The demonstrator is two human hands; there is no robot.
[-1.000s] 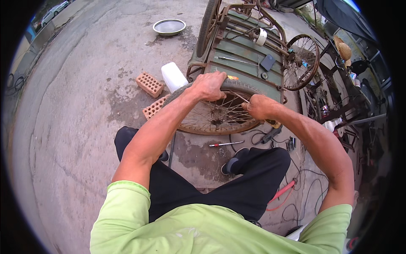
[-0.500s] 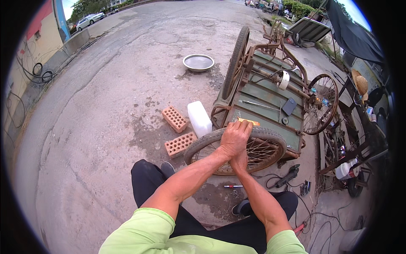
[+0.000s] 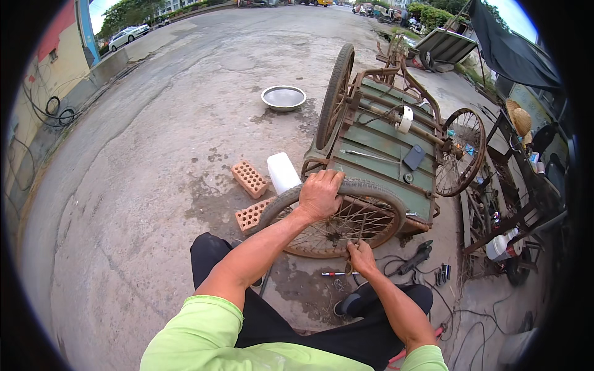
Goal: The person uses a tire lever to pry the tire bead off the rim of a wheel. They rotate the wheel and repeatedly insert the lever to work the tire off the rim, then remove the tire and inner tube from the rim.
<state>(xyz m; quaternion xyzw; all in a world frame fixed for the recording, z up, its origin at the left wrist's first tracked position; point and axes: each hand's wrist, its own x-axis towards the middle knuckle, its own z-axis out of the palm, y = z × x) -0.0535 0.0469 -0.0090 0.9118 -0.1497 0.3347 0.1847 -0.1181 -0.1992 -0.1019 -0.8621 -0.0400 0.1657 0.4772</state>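
Observation:
A spoked bicycle-type wheel (image 3: 387,196) with a worn dark tyre and rusty rim stands in front of me, tilted, against an overturned green cart (image 3: 365,162). My left hand (image 3: 322,195) is wrapped over the far side of the tyre, fingers closed on it. At the near side of the rim is my right hand (image 3: 361,257), its fingers pinched together at the rim's edge. A small dark piece shows just below those fingers, too small to name. Behind the wheel stands a white plastic jug (image 3: 283,172).
Two perforated bricks (image 3: 249,179) lie left of the wheel. Farther off is a metal basin (image 3: 283,97). A red-and-silver pen-like tool (image 3: 338,274), a dark corded power tool (image 3: 416,257) and loose cables lie near my feet. A phone-like dark block (image 3: 414,157) rests on the cart.
Both hands were together on the tyre's far side, over something yellow that no longer shows. My right hand has come down to the near rim; my left has shifted left along the tyre.

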